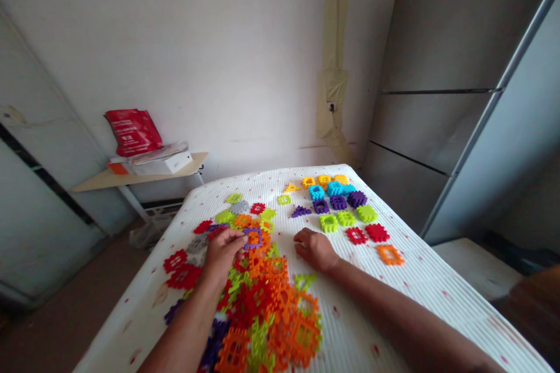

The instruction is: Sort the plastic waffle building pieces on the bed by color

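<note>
Wall (245,58): pale, behind everything I see from here.

Refrigerator (429,122): grey, standing beyond the right-hand edge of the tabletop.

Tabletop (345,338): white ribbed cover with small red marks; far edge near the wall, left edge sloping down toward me. A strip of cover runs between the heap and the rows, giving sideways room around the right hand. Room is tighter at left, where loose pieces lie close to the edge.

Side table (96,182): wooden, beyond the left edge, bearing a red bag (133,133) and a white box (168,163).

Heap (262,297): plastic interlocking pieces, orange, red, lime, purple and grey, mixed and overlapping, under and around the left forearm.

Sorted rows, right side, far to near: yellow pieces (324,180), blue pieces (335,188), purple pieces (338,203), lime pieces (346,219), red pieces (377,232), one orange piece (390,254) near the right edge.

Right hand (315,249): on the strip, fingers curled inward; whether its grip encloses anything, I cannot tell.

Left hand (225,250): above the heap, thumb and fingertips pinching.

Purple square (259,238): toothed, windowed; pinched at its left border, extending rightward from the grip, over the orange part of the heap.
</note>
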A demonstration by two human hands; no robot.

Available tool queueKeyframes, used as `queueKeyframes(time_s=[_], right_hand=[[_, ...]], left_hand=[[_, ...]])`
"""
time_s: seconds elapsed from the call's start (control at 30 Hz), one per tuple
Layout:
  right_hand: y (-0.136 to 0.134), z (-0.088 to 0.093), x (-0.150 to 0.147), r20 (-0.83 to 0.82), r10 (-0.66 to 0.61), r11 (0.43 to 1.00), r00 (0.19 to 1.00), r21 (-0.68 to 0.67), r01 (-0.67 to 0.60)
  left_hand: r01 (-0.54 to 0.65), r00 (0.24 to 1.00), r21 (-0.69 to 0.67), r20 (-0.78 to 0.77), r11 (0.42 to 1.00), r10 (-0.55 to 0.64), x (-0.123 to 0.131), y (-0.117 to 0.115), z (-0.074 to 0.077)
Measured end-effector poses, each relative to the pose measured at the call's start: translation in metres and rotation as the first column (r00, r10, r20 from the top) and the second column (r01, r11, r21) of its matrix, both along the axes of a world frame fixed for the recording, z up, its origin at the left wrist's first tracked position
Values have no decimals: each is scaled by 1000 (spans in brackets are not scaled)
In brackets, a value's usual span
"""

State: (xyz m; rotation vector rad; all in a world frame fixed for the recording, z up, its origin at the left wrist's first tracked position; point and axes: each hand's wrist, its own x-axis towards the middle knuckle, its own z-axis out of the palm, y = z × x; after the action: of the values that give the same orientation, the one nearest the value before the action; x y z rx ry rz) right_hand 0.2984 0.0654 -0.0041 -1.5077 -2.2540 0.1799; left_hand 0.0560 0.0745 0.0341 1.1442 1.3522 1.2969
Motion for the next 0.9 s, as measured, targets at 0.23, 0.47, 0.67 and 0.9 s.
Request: queueKeyframes(time_s=[0.23, 0.47, 0.67, 0.9], right_hand=[[-10, 27, -18, -343, 212, 977, 915, 72, -200], [-30, 41, -57, -125, 292, 954, 948, 110, -279], [-30, 48, -63, -59, 283, 958, 957, 67, -279], [45, 76, 26, 196, -140, 990, 971, 7, 142]], left_hand=[[15, 993, -31, 118, 999, -11, 11, -34, -7], [5, 994, 0, 107, 1000, -5, 22, -51, -11], [18, 994, -9, 104, 1000, -17, 23, -57, -14], [-99, 995, 47, 18, 994, 98, -1, -72, -19]])
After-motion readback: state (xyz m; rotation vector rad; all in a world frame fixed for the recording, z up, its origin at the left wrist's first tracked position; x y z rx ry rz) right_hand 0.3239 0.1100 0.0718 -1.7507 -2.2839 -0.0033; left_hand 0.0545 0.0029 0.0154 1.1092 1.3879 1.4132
